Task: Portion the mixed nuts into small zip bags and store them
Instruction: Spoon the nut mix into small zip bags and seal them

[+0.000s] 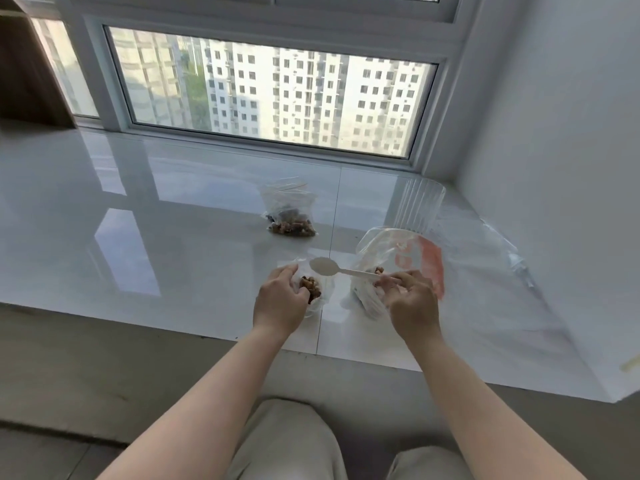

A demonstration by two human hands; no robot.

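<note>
Glossy white stone makes up the table [173, 237], really a deep window ledge, and its left stretch lies bare. Moving right, the left hand [278, 299] curls round the mouth of a small zip bag [320, 294] standing near the front edge, holding it open; a portion of mixed nuts [311, 285] already sits inside. Behind it, well apart toward the window, a filled zip bag [292, 216] lies on the stone. Just above the open bag hangs the bowl of a white plastic spoon [325, 265], which looks empty, its handle pinched in the right hand [410, 299]. That hand sits over the large supply bag [398, 265] with orange print, where a few nuts show at the opening. Behind stands a ribbed clear cup [419, 206], and further right lies what looks like loose clear plastic. The step in hand seems to be filling the second portion; the next move likely calls for dipping the spoon back into the supply bag while the small bag's mouth is kept wide. The front edge runs close beneath both hands, so a nudged bag could tip off; there is free room to the left and behind.
</note>
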